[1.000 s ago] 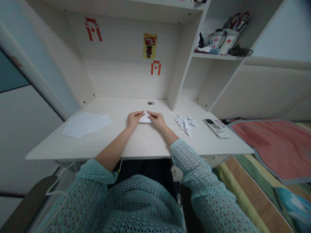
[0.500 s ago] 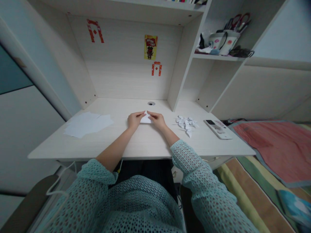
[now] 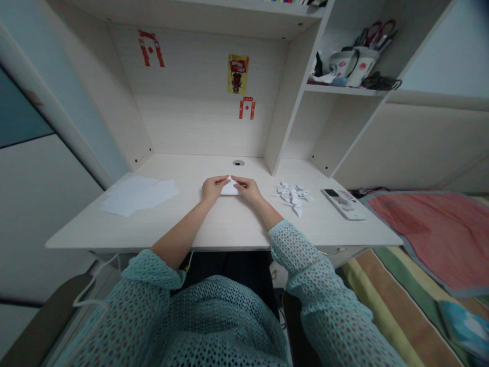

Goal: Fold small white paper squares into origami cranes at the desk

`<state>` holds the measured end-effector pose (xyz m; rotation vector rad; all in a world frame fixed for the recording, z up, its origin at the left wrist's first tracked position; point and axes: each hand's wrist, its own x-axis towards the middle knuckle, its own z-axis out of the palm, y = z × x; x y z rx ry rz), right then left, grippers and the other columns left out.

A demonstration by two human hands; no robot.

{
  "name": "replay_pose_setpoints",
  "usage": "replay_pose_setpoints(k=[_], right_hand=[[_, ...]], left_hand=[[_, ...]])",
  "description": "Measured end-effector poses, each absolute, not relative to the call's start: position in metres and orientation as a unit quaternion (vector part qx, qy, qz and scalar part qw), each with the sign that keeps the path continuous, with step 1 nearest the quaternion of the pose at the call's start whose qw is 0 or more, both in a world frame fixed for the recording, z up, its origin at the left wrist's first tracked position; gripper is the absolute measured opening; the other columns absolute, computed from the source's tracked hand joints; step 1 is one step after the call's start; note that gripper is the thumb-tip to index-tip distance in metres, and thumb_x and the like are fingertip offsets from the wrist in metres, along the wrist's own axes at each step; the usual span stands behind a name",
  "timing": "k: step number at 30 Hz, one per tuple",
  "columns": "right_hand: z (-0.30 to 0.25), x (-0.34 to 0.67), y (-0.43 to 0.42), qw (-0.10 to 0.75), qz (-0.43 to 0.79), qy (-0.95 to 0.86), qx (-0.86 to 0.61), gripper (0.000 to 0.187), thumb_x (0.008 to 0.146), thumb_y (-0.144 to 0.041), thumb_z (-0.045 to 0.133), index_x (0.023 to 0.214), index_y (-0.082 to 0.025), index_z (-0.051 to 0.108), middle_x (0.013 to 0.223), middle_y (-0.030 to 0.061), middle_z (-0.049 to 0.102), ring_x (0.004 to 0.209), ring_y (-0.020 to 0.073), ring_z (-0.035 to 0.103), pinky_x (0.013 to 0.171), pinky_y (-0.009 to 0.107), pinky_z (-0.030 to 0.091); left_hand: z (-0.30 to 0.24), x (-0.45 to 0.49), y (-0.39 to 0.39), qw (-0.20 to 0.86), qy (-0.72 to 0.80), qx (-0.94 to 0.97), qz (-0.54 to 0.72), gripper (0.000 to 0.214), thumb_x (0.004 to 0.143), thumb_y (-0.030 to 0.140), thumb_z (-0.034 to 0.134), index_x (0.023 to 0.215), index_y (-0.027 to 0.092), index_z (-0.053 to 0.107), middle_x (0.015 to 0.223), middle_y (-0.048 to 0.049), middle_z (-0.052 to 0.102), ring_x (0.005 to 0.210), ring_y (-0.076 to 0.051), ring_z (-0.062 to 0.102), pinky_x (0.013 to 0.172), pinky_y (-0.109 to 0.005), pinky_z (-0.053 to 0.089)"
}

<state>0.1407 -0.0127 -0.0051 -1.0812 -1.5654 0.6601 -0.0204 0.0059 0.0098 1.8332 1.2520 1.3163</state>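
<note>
A small white sheet of paper point(image 3: 229, 189), its top drawn to a point, sits between my hands near the middle of the desk. My left hand point(image 3: 213, 188) pinches its left side, thumb and fingers meeting near the peak. On the opposite side my right hand point(image 3: 247, 189) grips the paper the same way, fingertips almost touching those of the left. The paper's side edges are covered by my fingers. Several folded white paper pieces point(image 3: 293, 194) lie in a small heap to the right of my right hand. Loose white sheets point(image 3: 133, 196) are spread out on the left.
The white desk point(image 3: 229, 232) has a phone point(image 3: 343, 204) near its right end and a cable hole point(image 3: 238, 163) at the back. A shelf on the right holds cups point(image 3: 359, 66) with pens and scissors point(image 3: 380, 31). Beyond the desk is a bed with a red mat point(image 3: 439, 229).
Both hands keep their pinch on the paper in nearly the same pose. The whole view has shifted very slightly.
</note>
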Motion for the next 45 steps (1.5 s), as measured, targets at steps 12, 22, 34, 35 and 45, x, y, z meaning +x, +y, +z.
replay_pose_setpoints(k=[12, 22, 34, 35, 45], right_hand=[[0.008, 0.143, -0.016, 0.610, 0.284, -0.540, -0.506, 0.062, 0.059, -0.043, 0.073, 0.112, -0.013, 0.062, 0.070, 0.0028, 0.065, 0.058, 0.0113, 0.053, 0.059, 0.025, 0.043], [0.003, 0.127, -0.021, 0.595, 0.407, -0.480, -0.500, 0.048, 0.050, -0.052, 0.075, 0.071, -0.011, 0.065, 0.068, 0.0067, 0.064, 0.054, 0.0118, 0.050, 0.047, 0.024, 0.036], [0.003, 0.128, -0.022, 0.558, 0.395, -0.506, -0.526, 0.045, 0.050, -0.058, 0.071, 0.056, -0.014, 0.064, 0.052, 0.0006, 0.056, 0.048, 0.0093, 0.044, 0.047, 0.023, 0.032], [0.004, 0.128, -0.023, 0.554, 0.395, -0.513, -0.523, 0.045, 0.051, -0.058, 0.071, 0.058, -0.014, 0.065, 0.053, 0.0005, 0.057, 0.049, 0.0092, 0.044, 0.047, 0.023, 0.032], [0.003, 0.138, -0.019, 0.484, 0.323, -0.617, -0.530, 0.047, 0.059, -0.062, 0.064, 0.056, -0.015, 0.065, 0.043, -0.0022, 0.048, 0.043, 0.0077, 0.032, 0.044, 0.025, 0.022]], left_hand=[[0.013, -0.017, 0.012, 0.431, 0.459, 0.513, 0.583, 0.034, 0.057, 0.036, 0.076, 0.081, 0.013, 0.071, 0.084, -0.0092, 0.070, 0.077, -0.019, 0.062, 0.073, -0.029, 0.046], [0.008, -0.001, 0.001, 0.505, 0.395, 0.500, 0.582, 0.031, 0.060, 0.035, 0.073, 0.080, 0.012, 0.067, 0.074, -0.0064, 0.067, 0.068, -0.015, 0.059, 0.065, -0.026, 0.044], [0.001, 0.001, 0.007, 0.441, 0.412, 0.472, 0.643, 0.016, 0.073, 0.030, 0.060, 0.069, 0.016, 0.053, 0.064, 0.0003, 0.057, 0.060, -0.012, 0.052, 0.060, -0.023, 0.041], [0.001, 0.001, 0.008, 0.439, 0.413, 0.467, 0.647, 0.016, 0.074, 0.029, 0.059, 0.069, 0.016, 0.053, 0.064, 0.0004, 0.056, 0.060, -0.011, 0.052, 0.060, -0.023, 0.040], [0.002, -0.001, 0.010, 0.390, 0.460, 0.495, 0.626, 0.013, 0.074, 0.029, 0.059, 0.073, 0.017, 0.053, 0.067, 0.0002, 0.056, 0.066, -0.012, 0.053, 0.063, -0.023, 0.040]])
